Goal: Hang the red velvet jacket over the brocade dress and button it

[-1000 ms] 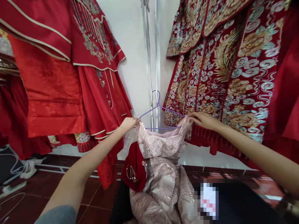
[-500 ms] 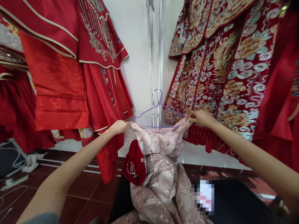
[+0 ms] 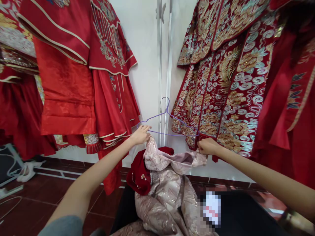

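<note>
one pink dress [image 3: 168, 187] in two pinches, left hand [image 3: 140, 135] and right hand [image 3: 208, 146], below one purple hanger [image 3: 167, 110]

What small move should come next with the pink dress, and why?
I'd probably ease the left hand down, drawing the pink dress clear of the purple hanger: that hand is close to the hanger's left end, while the right hand grips the dress top below the hanger.

Worn on the head, the one camera looks forward and down from above and behind the left hand [image 3: 140, 135] and right hand [image 3: 207, 146], near enough that both forearms [image 3: 105, 167] fill its lower sides. It faces the white wall [image 3: 147, 82] beyond the hands, with the floor [image 3: 36, 209] below them.
</note>
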The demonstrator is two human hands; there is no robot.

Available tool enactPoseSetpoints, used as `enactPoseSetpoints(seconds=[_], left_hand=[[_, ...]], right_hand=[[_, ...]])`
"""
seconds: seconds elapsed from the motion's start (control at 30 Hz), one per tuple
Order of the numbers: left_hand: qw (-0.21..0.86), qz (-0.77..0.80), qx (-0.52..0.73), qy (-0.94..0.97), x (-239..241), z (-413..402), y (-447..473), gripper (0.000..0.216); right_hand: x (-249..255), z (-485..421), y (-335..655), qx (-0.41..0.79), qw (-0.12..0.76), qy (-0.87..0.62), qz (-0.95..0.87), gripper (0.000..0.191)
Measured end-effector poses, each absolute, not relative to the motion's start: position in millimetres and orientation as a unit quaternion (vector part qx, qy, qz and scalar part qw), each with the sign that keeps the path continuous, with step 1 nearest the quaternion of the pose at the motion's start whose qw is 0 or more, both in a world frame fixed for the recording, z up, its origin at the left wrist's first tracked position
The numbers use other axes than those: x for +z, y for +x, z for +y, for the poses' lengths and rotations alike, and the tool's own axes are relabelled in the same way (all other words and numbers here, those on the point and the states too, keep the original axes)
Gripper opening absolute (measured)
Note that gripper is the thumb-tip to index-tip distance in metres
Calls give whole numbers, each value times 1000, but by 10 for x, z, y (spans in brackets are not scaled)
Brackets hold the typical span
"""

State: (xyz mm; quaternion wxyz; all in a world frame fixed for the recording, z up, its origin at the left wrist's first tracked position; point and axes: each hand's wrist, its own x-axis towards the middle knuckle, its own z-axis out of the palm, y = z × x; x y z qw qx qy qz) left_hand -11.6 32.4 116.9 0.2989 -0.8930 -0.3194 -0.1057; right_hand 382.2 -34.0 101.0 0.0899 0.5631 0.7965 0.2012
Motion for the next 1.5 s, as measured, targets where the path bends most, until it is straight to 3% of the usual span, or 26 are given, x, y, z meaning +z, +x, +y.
enactPoseSetpoints(seconds=[0.13,0.33,1.0,1.3,1.5], left_hand=[[223,-396,-118,-883,834,364,56,31],[197,-453,-215,-843,355,201,365,35],[213,-486,-223,-818,380,275,230,32],[225,-465,-216,-828,289,328,289,30],[238,-451,-210,-835,250,383,302,29]], right_hand=[[976,-359,3704,198,103,544,809,20],[1367,-322,3785,197,98,569,792,23],[1971,-200,4003,222,71,606,760,18],[2484,-166,3362,312,95,561,761,21],[2540,-61,2917,314,104,521,787,27]])
